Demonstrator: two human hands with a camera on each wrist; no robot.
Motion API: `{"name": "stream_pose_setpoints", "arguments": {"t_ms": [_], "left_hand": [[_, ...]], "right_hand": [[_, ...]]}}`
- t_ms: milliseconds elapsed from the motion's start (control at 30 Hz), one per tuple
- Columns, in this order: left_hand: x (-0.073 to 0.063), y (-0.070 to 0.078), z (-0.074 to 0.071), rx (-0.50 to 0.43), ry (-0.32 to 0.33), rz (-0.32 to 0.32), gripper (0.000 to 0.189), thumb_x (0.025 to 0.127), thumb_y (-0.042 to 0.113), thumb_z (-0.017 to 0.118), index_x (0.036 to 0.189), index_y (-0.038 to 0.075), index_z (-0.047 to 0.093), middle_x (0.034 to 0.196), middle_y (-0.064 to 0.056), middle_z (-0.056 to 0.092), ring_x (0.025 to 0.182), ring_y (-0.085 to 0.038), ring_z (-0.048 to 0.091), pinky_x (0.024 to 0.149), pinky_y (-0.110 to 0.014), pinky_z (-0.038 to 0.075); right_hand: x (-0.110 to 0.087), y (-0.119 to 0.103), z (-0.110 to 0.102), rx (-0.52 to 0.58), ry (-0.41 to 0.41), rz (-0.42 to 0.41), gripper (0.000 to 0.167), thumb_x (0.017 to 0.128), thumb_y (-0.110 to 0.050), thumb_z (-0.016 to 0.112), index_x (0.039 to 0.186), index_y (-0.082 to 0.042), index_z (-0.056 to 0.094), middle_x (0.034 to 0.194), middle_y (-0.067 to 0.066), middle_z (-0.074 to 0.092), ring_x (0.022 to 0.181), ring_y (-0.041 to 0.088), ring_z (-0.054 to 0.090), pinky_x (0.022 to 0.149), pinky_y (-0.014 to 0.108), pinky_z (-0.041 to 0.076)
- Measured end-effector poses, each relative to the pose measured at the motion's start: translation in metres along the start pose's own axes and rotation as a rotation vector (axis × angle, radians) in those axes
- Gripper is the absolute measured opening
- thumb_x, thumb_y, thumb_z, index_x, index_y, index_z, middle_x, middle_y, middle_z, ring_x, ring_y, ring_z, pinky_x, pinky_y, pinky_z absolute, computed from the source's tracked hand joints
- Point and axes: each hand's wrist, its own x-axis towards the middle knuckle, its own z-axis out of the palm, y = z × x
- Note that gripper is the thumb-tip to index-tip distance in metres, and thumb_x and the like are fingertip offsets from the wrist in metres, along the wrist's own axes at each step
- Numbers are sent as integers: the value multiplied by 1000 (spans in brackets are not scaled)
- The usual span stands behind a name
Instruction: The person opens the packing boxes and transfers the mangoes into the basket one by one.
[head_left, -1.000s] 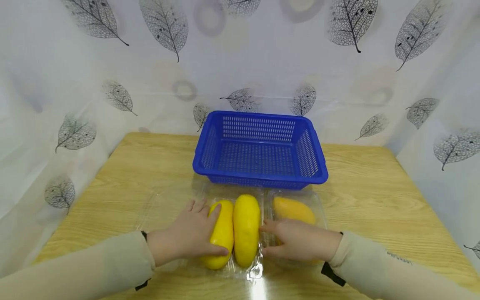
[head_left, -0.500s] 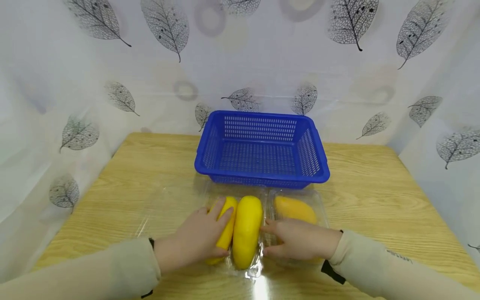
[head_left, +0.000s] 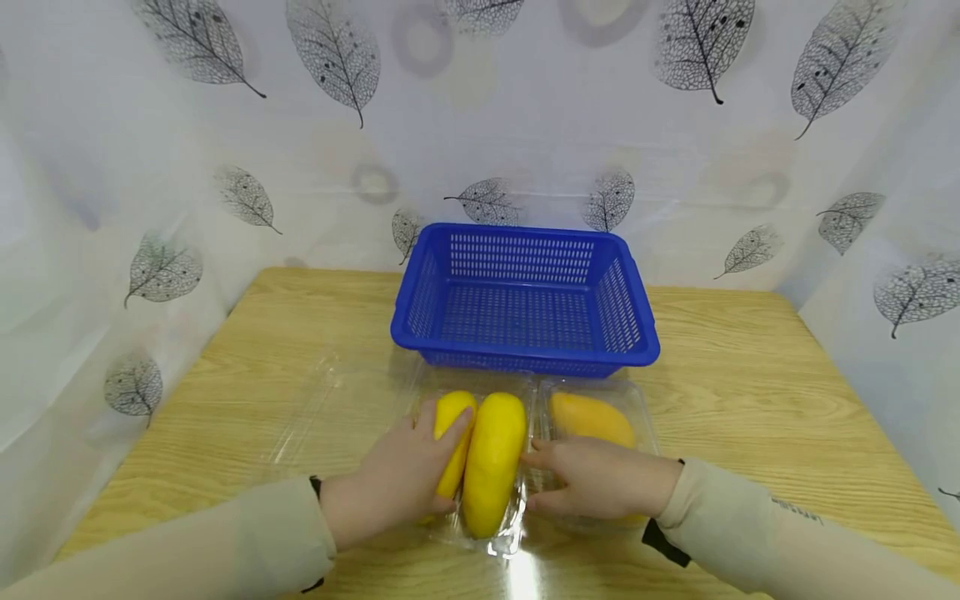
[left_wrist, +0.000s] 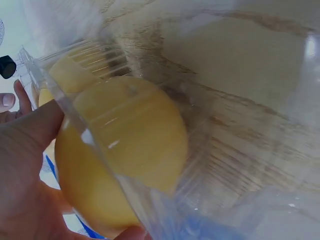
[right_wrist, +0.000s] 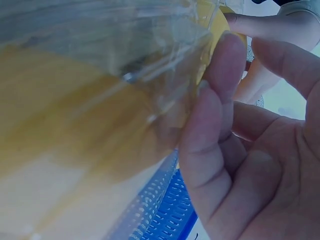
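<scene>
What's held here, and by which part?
The left hand holds the left yellow fruit around its left side; the right hand shows no clear hold.

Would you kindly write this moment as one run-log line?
left grip: holds left yellow fruit; right grip: beside right yellow fruit, contact unclear; orange fruit: in clear container; blue basket: behind fruit

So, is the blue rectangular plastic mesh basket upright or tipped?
Upright: the basket stands on the wood-grain table, its opening facing up.
</scene>
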Motion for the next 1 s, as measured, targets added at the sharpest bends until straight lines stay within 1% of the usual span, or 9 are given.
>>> {"name": "stream_pose_setpoints", "arguments": {"t_ms": [167, 233, 333, 400, 533, 600, 700, 833, 1000], "left_hand": [[1, 2, 5, 101, 30, 26, 97, 62, 58, 77, 140, 11, 42, 124, -31, 42, 71, -31, 54, 58, -37, 49], [0, 2, 6, 132, 43, 36, 96, 63, 58, 76, 139, 10, 43, 123, -31, 43, 72, -32, 53, 58, -37, 49], [-2, 3, 6, 146, 62, 36, 96, 63, 57, 75, 139, 8, 42, 120, -33, 45, 80, -35, 54, 60, -38, 50], [-2, 3, 4, 133, 66, 27, 97, 63, 57, 75, 140, 8, 41, 117, -33, 47, 85, -37, 53, 57, -37, 50], [-1, 2, 1, 107, 38, 0, 96, 66, 57, 74, 142, 11, 38, 111, -30, 49, 81, -31, 50, 46, -30, 45], [-1, 1, 0, 92, 22, -9, 96, 66, 57, 73, 143, 12, 37, 110, -29, 49, 78, -28, 49, 45, -28, 42], [-2, -1, 0, 83, 26, -15, 96, 66, 58, 73, 143, 13, 37, 111, -28, 48, 75, -26, 48, 45, -29, 42], [-3, -2, -3, 58, 65, -32, 97, 64, 53, 76, 144, 16, 36, 114, -27, 47, 76, -27, 48, 46, -30, 43], [-4, -6, -10, 52, 133, -20, 95, 63, 45, 78, 143, 14, 37, 114, -26, 45, 78, -26, 48, 46, -27, 42]], "right_hand": [[0, 2, 2, -9, 11, -8, 55, 89, -41, 59, 127, -1, 56, 131, 23, 50, 116, 32, 52, 96, 42, 41], [1, 2, 3, -9, 12, -7, 54, 89, -40, 59, 128, -2, 56, 131, 21, 50, 117, 31, 52, 96, 42, 41], [2, 2, 5, 5, 12, -2, 52, 89, -37, 59, 128, -2, 56, 131, 20, 51, 118, 31, 51, 97, 42, 40], [1, 2, 5, 13, 12, 7, 52, 89, -37, 60, 128, -3, 56, 131, 19, 50, 118, 31, 50, 97, 43, 40], [0, 3, 5, 12, 20, 8, 52, 89, -37, 60, 127, -2, 56, 131, 20, 51, 118, 32, 50, 97, 44, 40], [0, 3, 6, 9, 26, 0, 52, 89, -36, 60, 127, -2, 56, 130, 20, 51, 118, 32, 51, 97, 43, 40], [0, 2, 6, 1, 30, -14, 51, 89, -35, 59, 127, -2, 56, 130, 19, 52, 116, 30, 52, 97, 41, 41], [1, 2, 5, -9, 30, -24, 50, 90, -35, 59, 128, -2, 55, 129, 17, 53, 115, 29, 53, 96, 40, 41], [0, 2, 5, -9, 31, -25, 50, 89, -35, 59, 127, -2, 56, 129, 16, 53, 112, 26, 55, 96, 38, 42]]}}
